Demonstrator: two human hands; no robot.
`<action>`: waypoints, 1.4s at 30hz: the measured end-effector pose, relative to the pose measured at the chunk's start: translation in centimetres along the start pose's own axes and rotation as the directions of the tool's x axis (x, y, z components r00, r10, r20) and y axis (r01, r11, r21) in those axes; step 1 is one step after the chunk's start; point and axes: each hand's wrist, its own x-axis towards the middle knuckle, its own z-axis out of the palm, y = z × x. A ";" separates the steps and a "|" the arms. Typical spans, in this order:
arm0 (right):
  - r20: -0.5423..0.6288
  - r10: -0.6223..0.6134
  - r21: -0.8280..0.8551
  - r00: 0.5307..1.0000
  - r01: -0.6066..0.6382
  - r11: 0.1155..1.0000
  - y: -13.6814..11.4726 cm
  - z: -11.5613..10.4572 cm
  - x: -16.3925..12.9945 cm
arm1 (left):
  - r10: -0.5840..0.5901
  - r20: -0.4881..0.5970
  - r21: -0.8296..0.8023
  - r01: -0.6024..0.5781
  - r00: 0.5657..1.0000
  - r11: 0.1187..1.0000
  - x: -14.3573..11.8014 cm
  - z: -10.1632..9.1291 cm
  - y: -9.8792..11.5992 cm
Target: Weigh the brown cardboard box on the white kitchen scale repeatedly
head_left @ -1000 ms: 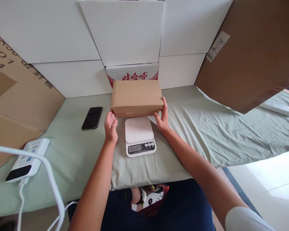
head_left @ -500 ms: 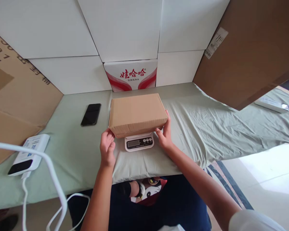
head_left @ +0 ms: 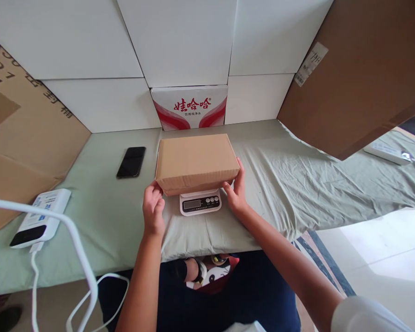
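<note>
Now cardboard box (head_left: 196,161) sits on scale (head_left: 200,203), clasped between left hand (head_left: 153,211) and right hand (head_left: 235,192) grip.

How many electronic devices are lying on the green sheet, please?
3: a scale under the box held by the left hand and right hand, a phone left of the box, and a power bank at far left. Others may be hidden.
</note>
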 end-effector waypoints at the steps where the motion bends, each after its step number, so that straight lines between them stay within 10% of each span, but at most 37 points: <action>1: 0.000 0.008 0.003 1.000 -0.008 1.000 0.0 0.0 0.0 | -0.001 0.001 0.005 0.001 1.000 1.000 0.0 0.0 0.0; 27: -0.018 0.018 0.026 1.000 -0.017 1.000 -0.8 -0.6 0.9 | -0.038 -0.022 -0.002 0.038 0.999 0.999 -0.2 -0.7 -0.1; 33: -0.001 -0.030 0.070 1.000 0.030 0.997 -0.8 0.7 7.6 | 0.054 -0.002 -0.100 -0.054 0.999 0.994 7.5 1.6 0.5; 42: 0.005 0.055 0.122 0.998 -0.055 0.991 7.6 4.2 10.9 | -0.128 -0.072 -0.131 0.117 0.989 0.984 12.7 4.3 -7.3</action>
